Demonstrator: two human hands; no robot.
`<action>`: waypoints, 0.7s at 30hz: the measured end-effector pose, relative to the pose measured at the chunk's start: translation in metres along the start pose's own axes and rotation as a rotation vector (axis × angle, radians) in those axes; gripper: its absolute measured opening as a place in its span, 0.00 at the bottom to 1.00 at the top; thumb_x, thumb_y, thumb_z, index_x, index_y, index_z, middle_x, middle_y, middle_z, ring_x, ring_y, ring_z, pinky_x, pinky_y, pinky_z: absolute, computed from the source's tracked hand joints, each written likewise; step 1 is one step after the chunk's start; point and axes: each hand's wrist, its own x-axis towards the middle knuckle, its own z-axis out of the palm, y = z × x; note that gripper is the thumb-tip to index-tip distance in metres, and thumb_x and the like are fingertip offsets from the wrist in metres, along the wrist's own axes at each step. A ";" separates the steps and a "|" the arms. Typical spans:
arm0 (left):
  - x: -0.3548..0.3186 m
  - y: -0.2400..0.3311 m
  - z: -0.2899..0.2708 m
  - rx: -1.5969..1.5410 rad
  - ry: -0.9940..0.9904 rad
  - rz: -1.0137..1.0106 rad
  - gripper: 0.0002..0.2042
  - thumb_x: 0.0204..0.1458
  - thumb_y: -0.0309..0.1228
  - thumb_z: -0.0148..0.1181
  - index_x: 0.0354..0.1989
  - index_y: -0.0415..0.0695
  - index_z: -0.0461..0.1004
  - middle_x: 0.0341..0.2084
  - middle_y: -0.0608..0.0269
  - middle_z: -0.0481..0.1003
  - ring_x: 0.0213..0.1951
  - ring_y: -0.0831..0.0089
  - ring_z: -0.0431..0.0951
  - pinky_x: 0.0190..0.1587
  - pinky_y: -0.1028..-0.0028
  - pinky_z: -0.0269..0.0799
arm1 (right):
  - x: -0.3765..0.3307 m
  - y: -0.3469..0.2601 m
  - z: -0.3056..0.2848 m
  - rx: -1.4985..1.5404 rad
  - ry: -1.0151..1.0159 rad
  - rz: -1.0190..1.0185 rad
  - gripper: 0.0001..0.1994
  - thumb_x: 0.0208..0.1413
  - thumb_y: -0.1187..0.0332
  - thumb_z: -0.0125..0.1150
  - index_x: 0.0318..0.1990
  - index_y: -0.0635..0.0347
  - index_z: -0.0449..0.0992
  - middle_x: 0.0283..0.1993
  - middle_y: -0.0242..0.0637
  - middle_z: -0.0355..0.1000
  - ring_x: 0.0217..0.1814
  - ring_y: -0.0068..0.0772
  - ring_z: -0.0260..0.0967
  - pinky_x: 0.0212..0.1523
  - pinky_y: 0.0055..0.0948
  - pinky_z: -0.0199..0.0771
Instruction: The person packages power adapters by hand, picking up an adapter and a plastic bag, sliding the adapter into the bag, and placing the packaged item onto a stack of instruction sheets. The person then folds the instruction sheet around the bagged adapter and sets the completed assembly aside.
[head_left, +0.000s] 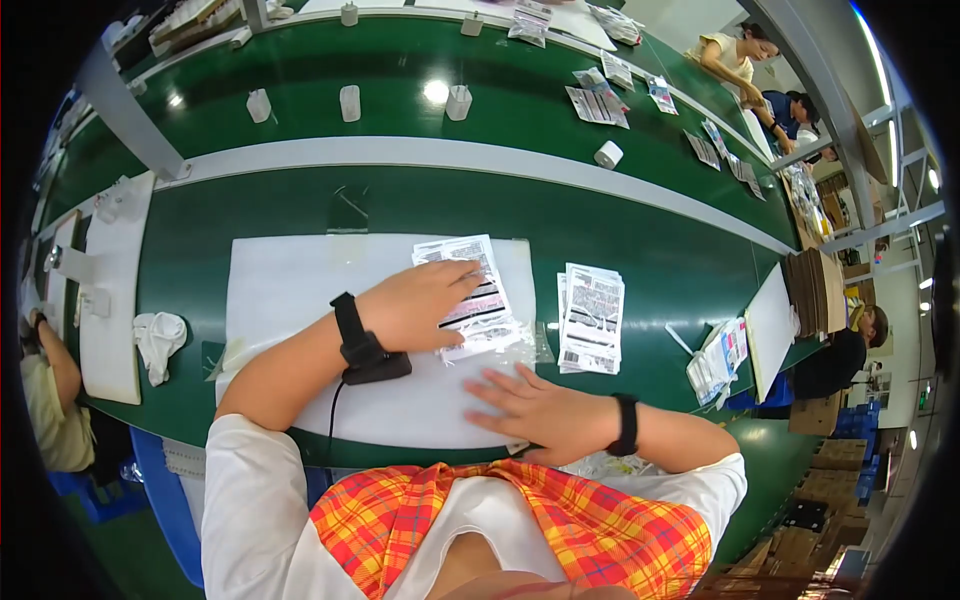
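My left hand (pixel 425 302) rests on a stack of printed clear plastic bags (pixel 487 290), its fingers stretched over the left side and its thumb apart, lower down. The bags lie on a white foam mat (pixel 290 300), their clear crumpled ends toward me. Beside their lower end, my right hand (pixel 545 412) hovers low over the mat's near right corner. Its fingers are spread, slightly blurred, with nothing between them. A second stack of printed bags (pixel 592 318) lies on the green table to the right of the mat. A black device with a cable (pixel 378 369) sits under my left wrist.
A white cloth glove (pixel 159 345) lies left of the mat. More printed bags (pixel 718 362) are at the right, by a white board (pixel 766 330). A metal rail (pixel 420 153) crosses behind; white chargers (pixel 349 103) stand beyond it. A co-worker's arm (pixel 62 365) shows at left.
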 end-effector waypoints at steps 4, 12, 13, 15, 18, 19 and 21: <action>0.003 0.023 0.000 0.088 -0.040 -0.233 0.29 0.42 0.30 0.63 0.57 0.36 0.67 0.56 0.45 0.69 0.57 0.51 0.68 0.61 0.63 0.64 | 0.001 0.111 -0.084 0.250 0.172 0.139 0.15 0.58 0.71 0.47 0.50 0.60 0.76 0.52 0.44 0.74 0.55 0.46 0.70 0.57 0.40 0.68; 0.009 0.020 0.006 0.109 0.017 -0.269 0.25 0.39 0.27 0.60 0.50 0.35 0.70 0.54 0.47 0.70 0.50 0.54 0.71 0.55 0.61 0.68 | -0.059 0.339 -0.112 -0.565 0.221 0.772 0.25 0.44 0.85 0.52 0.52 0.53 0.75 0.59 0.44 0.68 0.59 0.52 0.65 0.56 0.42 0.70; 0.013 0.019 0.003 0.114 0.028 -0.248 0.24 0.39 0.27 0.60 0.50 0.35 0.70 0.54 0.48 0.70 0.50 0.54 0.71 0.55 0.61 0.68 | -0.061 0.348 -0.109 -0.565 0.117 0.785 0.24 0.45 0.83 0.55 0.52 0.54 0.74 0.59 0.45 0.67 0.59 0.51 0.65 0.54 0.43 0.70; 0.012 0.020 0.002 0.111 0.030 -0.207 0.23 0.40 0.27 0.60 0.49 0.36 0.71 0.55 0.48 0.69 0.51 0.54 0.70 0.55 0.61 0.68 | -0.061 0.347 -0.109 -0.583 0.281 0.762 0.22 0.46 0.79 0.58 0.53 0.58 0.73 0.57 0.47 0.69 0.56 0.49 0.67 0.53 0.41 0.71; 0.009 0.020 0.005 0.155 0.077 -0.218 0.19 0.42 0.26 0.58 0.46 0.36 0.73 0.52 0.50 0.71 0.51 0.55 0.70 0.54 0.62 0.68 | -0.029 0.300 -0.114 -0.424 0.623 0.759 0.20 0.51 0.74 0.60 0.53 0.63 0.69 0.52 0.46 0.70 0.49 0.42 0.71 0.50 0.35 0.73; 0.009 0.021 0.006 0.183 0.108 -0.214 0.17 0.43 0.26 0.57 0.45 0.36 0.74 0.51 0.51 0.72 0.52 0.55 0.70 0.53 0.62 0.68 | -0.014 0.269 -0.110 -0.231 0.772 0.785 0.18 0.54 0.73 0.59 0.53 0.65 0.67 0.50 0.44 0.71 0.44 0.36 0.72 0.48 0.32 0.74; 0.007 0.021 0.013 0.245 0.146 -0.192 0.18 0.44 0.26 0.57 0.46 0.36 0.73 0.52 0.50 0.71 0.53 0.55 0.69 0.54 0.61 0.68 | 0.015 0.197 -0.092 0.357 0.976 0.606 0.18 0.58 0.70 0.56 0.54 0.63 0.65 0.50 0.41 0.71 0.40 0.32 0.71 0.45 0.31 0.75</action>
